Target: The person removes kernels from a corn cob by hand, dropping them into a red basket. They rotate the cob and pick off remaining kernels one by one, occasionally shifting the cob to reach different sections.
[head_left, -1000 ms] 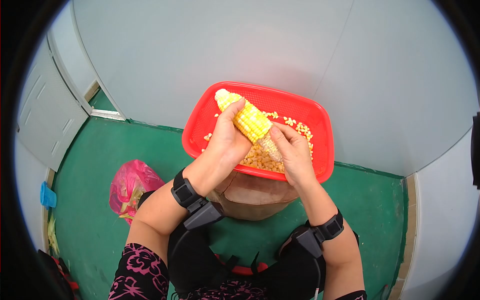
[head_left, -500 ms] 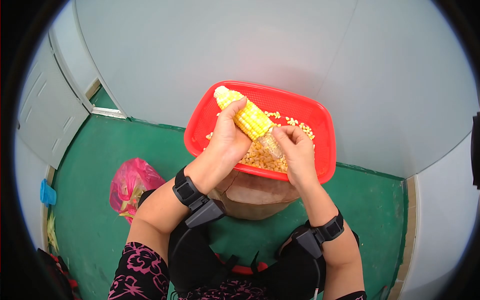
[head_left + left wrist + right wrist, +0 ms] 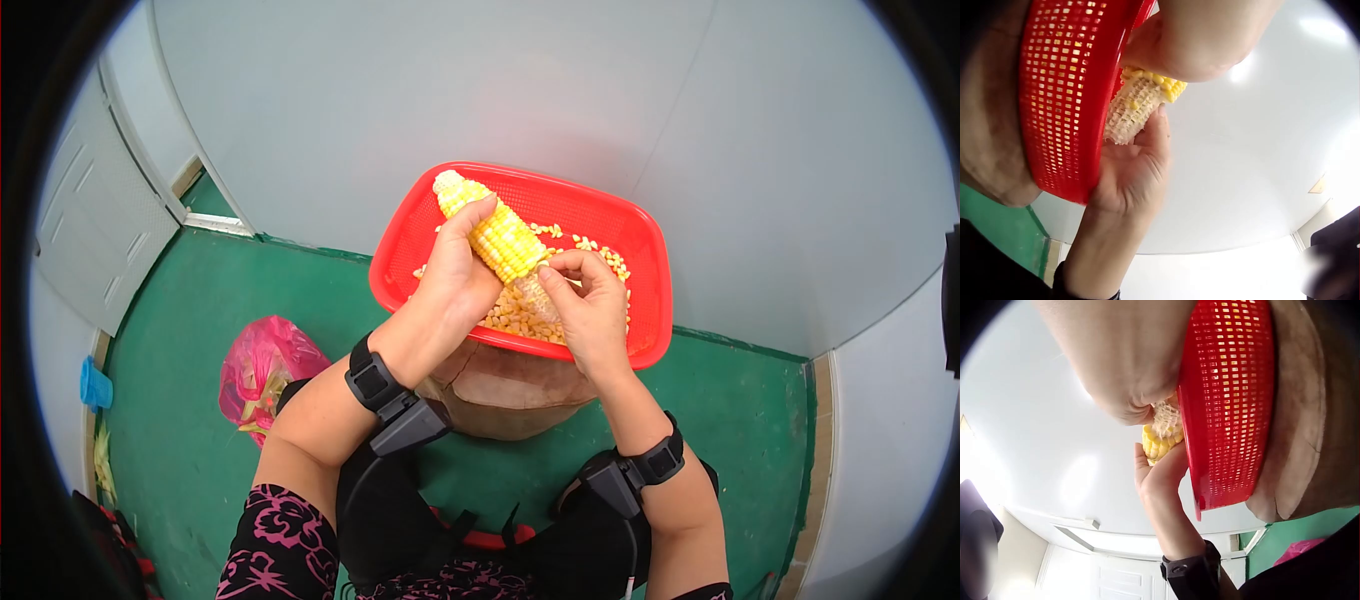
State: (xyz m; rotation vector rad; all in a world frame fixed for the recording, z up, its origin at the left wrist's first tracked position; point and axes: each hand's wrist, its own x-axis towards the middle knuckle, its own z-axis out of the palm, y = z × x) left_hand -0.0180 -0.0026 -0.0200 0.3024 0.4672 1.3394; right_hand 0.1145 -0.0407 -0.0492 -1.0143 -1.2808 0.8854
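A yellow corn cob (image 3: 492,234) is held slanted over a red plastic basket (image 3: 645,262). Its near end is stripped bare. My left hand (image 3: 455,275) grips the cob around its middle, thumb on top. My right hand (image 3: 585,300) pinches at the edge of the remaining kernels with curled fingers. Loose kernels (image 3: 512,318) lie in the basket. The left wrist view shows the bare cob end (image 3: 1130,112) beside the basket wall (image 3: 1060,94) and my right hand (image 3: 1132,172). The right wrist view shows the cob (image 3: 1161,433), my left hand (image 3: 1160,481) and the basket (image 3: 1229,400).
The basket rests on a round wooden stump (image 3: 500,388) on a green floor (image 3: 190,330). A pink plastic bag (image 3: 262,368) with husks lies at the left. Pale walls rise close behind the basket, with a door (image 3: 95,210) at the left. A blue object (image 3: 95,390) lies far left.
My right hand has moved up the cob from the bare end to the kernel edge, its fingers curling in. The left hand and the cob have hardly moved.
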